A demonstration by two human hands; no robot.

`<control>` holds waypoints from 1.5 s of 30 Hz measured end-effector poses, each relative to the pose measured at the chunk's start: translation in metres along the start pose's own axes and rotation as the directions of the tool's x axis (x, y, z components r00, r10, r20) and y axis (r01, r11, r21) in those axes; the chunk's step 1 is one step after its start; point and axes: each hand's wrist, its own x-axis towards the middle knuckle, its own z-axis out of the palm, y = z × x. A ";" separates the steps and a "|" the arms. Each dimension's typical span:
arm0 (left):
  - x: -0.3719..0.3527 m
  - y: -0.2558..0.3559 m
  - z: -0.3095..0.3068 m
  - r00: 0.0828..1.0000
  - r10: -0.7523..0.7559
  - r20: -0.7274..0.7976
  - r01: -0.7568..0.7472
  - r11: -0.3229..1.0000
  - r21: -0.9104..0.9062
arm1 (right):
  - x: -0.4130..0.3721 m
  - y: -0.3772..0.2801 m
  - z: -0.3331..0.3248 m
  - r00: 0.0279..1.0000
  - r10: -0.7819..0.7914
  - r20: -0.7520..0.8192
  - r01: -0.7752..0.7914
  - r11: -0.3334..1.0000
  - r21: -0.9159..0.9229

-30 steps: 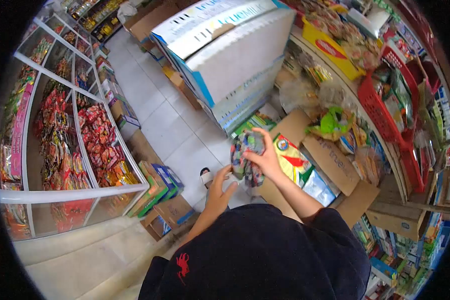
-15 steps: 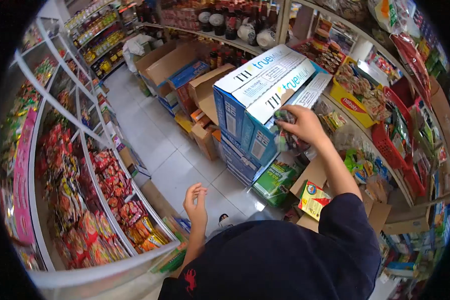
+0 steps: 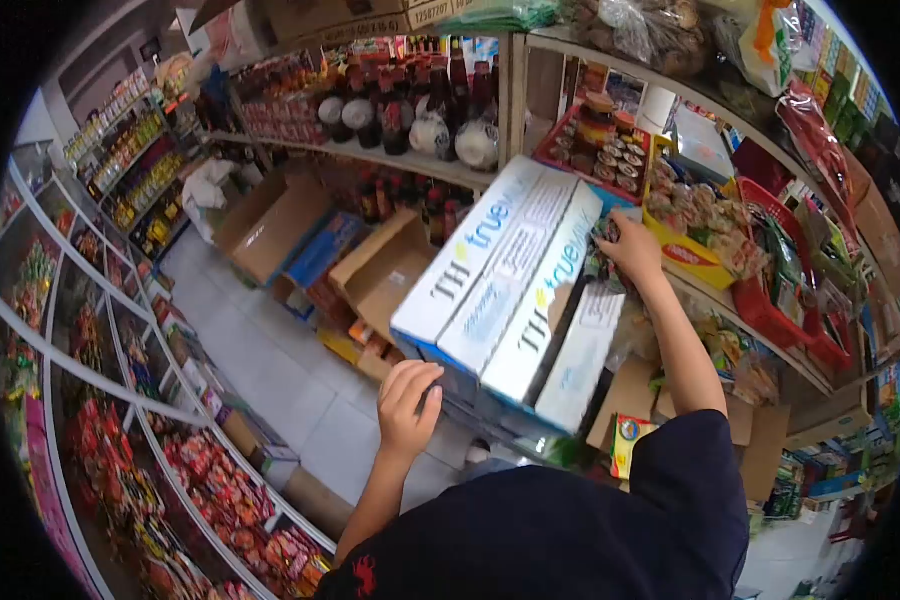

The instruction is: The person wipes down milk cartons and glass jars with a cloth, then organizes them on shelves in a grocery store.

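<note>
My right hand (image 3: 632, 248) is closed on a dark plastic packet (image 3: 600, 262) with bits of green on it; its exact contents cannot be made out. The packet is held at the far right edge of a white and blue milk carton box (image 3: 500, 265), whose top flaps stand slightly apart along a dark gap. Nothing is in my left hand (image 3: 407, 408), which hovers near the box's front left corner with its fingers loosely bent and apart.
Opened cardboard boxes (image 3: 378, 285) stand on the tiled floor left of the milk box. On the right shelf sit a yellow tray (image 3: 692, 262) of packets and a red basket (image 3: 770, 318). Glass-fronted cases of snacks line the left, and bottles (image 3: 440, 105) fill the back shelf.
The view has turned toward the back shelf. My right hand has carried the packet from the milk box's near side to its far right edge. My left hand has risen closer to the box.
</note>
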 end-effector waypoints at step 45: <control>0.041 -0.143 0.050 0.992 0.062 0.108 0.044 0.635 -0.771 | 0.097 -0.140 0.089 0.996 0.039 0.084 -0.068 0.926 0.371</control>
